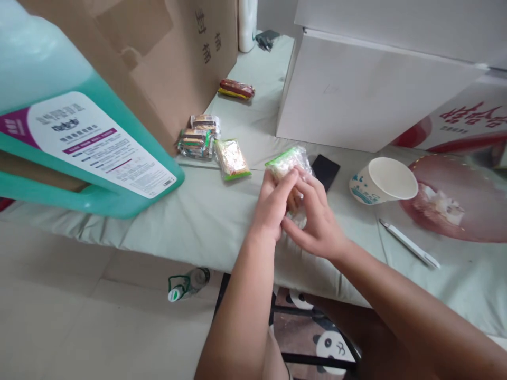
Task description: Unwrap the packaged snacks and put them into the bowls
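My left hand (273,203) and my right hand (315,214) are closed together around a clear-wrapped snack packet (291,158) with a green edge, just above the table. Light brown pieces show through its wrapper between my hands; my fingers hide much of it. A similar green-edged snack packet (232,159) lies flat to the left. Beside it are two more wrapped snacks (197,142), close together. Farther back rests a red and yellow wrapped snack (236,88). A dark, flat phone-like object (327,170) lies just behind my right hand.
A large jug of green liquid (130,195) and a cardboard box (174,58) stand at left. White box (336,95) is behind. At right are a paper cup (362,184), a white pen-like tool (410,244) and a pinkish round dish-like thing (475,211). A bottle (194,281) stands on the floor.
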Demonstrator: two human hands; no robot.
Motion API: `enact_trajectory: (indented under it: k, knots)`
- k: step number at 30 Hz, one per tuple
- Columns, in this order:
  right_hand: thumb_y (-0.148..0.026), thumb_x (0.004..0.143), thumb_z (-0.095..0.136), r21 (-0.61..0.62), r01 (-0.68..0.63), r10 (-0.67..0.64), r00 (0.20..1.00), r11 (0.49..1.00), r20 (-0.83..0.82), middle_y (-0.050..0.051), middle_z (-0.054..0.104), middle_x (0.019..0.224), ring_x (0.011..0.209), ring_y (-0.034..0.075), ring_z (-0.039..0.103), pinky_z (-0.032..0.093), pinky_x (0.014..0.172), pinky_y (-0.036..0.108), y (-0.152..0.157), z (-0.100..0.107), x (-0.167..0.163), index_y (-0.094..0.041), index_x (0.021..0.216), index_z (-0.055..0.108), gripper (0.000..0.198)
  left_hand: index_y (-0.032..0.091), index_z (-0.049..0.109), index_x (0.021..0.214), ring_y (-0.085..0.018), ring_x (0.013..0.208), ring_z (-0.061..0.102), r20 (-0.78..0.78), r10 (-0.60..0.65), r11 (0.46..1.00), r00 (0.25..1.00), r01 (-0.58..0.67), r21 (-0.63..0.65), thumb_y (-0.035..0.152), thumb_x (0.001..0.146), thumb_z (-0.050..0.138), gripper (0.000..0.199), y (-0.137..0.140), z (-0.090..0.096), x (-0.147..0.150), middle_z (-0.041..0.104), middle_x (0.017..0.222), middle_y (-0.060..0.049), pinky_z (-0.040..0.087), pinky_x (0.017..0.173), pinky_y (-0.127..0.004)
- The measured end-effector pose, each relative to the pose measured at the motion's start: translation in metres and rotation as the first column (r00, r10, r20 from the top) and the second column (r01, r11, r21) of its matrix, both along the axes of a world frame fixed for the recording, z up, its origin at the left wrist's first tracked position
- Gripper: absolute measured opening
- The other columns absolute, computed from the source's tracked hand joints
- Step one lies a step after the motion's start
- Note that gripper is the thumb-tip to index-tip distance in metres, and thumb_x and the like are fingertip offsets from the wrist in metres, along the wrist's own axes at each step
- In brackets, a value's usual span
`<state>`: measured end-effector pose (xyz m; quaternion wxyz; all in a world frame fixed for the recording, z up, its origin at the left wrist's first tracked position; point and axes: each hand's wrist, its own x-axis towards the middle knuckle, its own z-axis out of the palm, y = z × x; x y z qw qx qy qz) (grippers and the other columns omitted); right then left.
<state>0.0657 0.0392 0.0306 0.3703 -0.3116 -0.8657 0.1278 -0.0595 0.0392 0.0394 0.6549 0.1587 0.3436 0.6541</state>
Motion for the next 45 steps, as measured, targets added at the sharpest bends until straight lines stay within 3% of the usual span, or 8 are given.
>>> enact_trajectory:
  k: [4, 8, 17, 23, 28, 32, 40, 45]
  knots:
    - [-0.038, 0.093, 0.058, -0.227, -0.037, 0.027, 0.999, 0.973, -0.048, 0.016, 0.035, 0.165, 0.155, 0.036, 0.036, 0.047, 0.113, 0.057, 0.013, 0.017, 0.01, -0.027, 0.131, 0.045, 0.042, 0.02, 0.064, 0.104, -0.023, 0.095, 0.072, 0.167, 0.146, 0.987, 0.975, -0.133, -0.086, 0.038, 0.085, 0.065, 0.026, 0.007, -0.003, -0.002, 0.073, 0.094, -0.005, 0.055, 0.08, -0.032]
    - [-0.039, 0.091, 0.064, -0.335, -0.127, 0.117, 0.992, 0.934, -0.05, 0.016, 0.05, 0.151, 0.144, 0.033, 0.049, 0.05, 0.108, 0.051, 0.033, 0.026, 0.008, -0.026, 0.134, 0.046, 0.048, 0.019, 0.066, 0.098, -0.026, 0.095, 0.073, 0.226, 0.213, 0.975, 0.95, -0.192, -0.113, 0.041, 0.078, 0.06, 0.03, 0.011, -0.003, -0.014, 0.074, 0.092, -0.006, 0.056, 0.078, -0.035]
    - [-0.045, 0.089, 0.069, -0.537, 0.072, -0.164, 0.979, 0.841, -0.125, 0.011, 0.06, 0.125, 0.102, 0.023, 0.065, 0.056, 0.085, 0.039, 0.039, 0.0, -0.005, -0.026, 0.129, 0.05, 0.049, 0.025, 0.059, 0.105, -0.018, 0.082, 0.069, 0.023, -0.014, 1.0, 1.0, 0.014, -0.022, 0.028, 0.07, 0.079, 0.041, 0.009, 0.0, -0.015, 0.069, 0.089, 0.001, 0.052, 0.073, -0.029]
    - [-0.041, 0.095, 0.058, -0.426, 0.493, -0.574, 0.815, 0.758, -0.078, 0.01, 0.063, 0.116, 0.104, 0.026, 0.068, 0.057, 0.09, 0.046, -0.031, -0.022, 0.112, -0.026, 0.12, 0.055, 0.03, 0.042, 0.043, 0.14, -0.015, 0.073, 0.064, -0.113, 0.015, 0.996, 0.993, -0.024, -0.081, 0.026, 0.081, 0.078, 0.07, 0.008, -0.005, 0.001, 0.066, 0.093, 0.002, 0.051, 0.069, -0.028]
    - [-0.04, 0.084, 0.06, -0.061, 0.849, -0.821, 0.524, 0.525, 0.225, 0.019, 0.066, 0.123, 0.124, 0.04, 0.06, 0.047, 0.106, 0.061, -0.069, -0.031, 0.219, -0.023, 0.118, 0.061, 0.038, 0.024, 0.061, 0.091, -0.01, 0.06, 0.047, -0.246, -0.006, 0.999, 0.969, 0.014, 0.03, 0.027, 0.086, 0.071, 0.012, 0.006, -0.007, 0.02, 0.054, 0.082, 0.001, 0.04, 0.059, -0.024]
    - [-0.045, 0.078, 0.059, -0.138, 0.835, -0.752, 0.541, 0.532, 0.377, 0.025, 0.065, 0.127, 0.124, 0.043, 0.06, 0.044, 0.108, 0.063, -0.057, -0.041, 0.245, -0.015, 0.129, 0.059, 0.059, 0.024, 0.06, 0.089, -0.013, 0.065, 0.049, -0.222, -0.177, 0.976, 0.959, 0.2, 0.086, 0.032, 0.084, 0.066, 0.012, 0.001, -0.011, 0.041, 0.051, 0.082, 0.0, 0.039, 0.058, -0.024]
    - [-0.04, 0.091, 0.043, -0.33, 0.791, -0.755, 0.602, 0.516, 0.262, 0.006, 0.061, 0.078, 0.076, 0.025, 0.06, 0.052, 0.078, 0.044, -0.081, -0.036, 0.236, -0.024, 0.095, 0.055, 0.02, 0.024, 0.058, 0.09, -0.014, 0.069, 0.051, -0.283, -0.229, 0.966, 0.931, 0.254, 0.054, 0.034, 0.08, 0.066, 0.017, -0.007, -0.017, 0.064, 0.052, 0.084, 0.0, 0.041, 0.059, -0.024]
    - [-0.039, 0.081, 0.069, -0.701, 0.238, -0.483, 0.859, 0.672, -0.171, -0.01, 0.046, 0.064, 0.05, 0.012, 0.04, 0.033, 0.051, 0.026, -0.077, -0.019, 0.174, -0.026, 0.122, 0.049, 0.048, 0.025, 0.059, 0.092, -0.014, 0.064, 0.05, -0.344, -0.276, 0.956, 0.898, 0.293, -0.002, 0.034, 0.079, 0.063, 0.016, 0.0, -0.024, 0.07, 0.051, 0.08, 0.0, 0.039, 0.055, -0.025]
